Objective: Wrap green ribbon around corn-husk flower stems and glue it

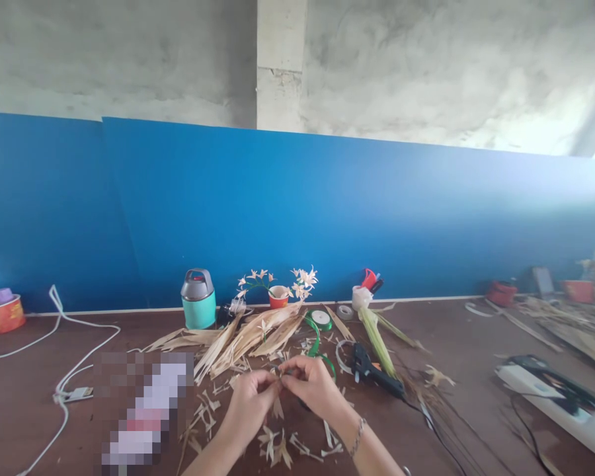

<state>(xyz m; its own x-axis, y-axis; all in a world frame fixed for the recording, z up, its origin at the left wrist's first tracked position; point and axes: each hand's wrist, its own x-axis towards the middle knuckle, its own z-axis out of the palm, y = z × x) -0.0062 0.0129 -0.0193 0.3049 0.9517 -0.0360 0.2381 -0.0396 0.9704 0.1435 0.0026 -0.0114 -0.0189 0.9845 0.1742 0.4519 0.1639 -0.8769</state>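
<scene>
My left hand (250,400) and my right hand (313,385) meet over the table, thumbs and fingertips pinched together. Between them is a small pale piece of dried husk (277,408), its lower end showing under the fingers; the gripped part is hidden. Finished-looking husk flowers (280,453) and cut scraps (205,406) lie below and left of my hands. Behind them, long dried husks (258,334) are spread out. A green ribbon (315,340) trails from its spool (320,320) to near my right hand. A black glue gun (374,371) lies to the right.
A red paper cup (278,301) stands at the back beside stems of husk flowers (303,283). Left of it is a turquoise flask (199,311). A green husk bundle (378,344), a white power strip (560,410) and white cables (62,383) lie around. A blue partition (287,211) borders the table.
</scene>
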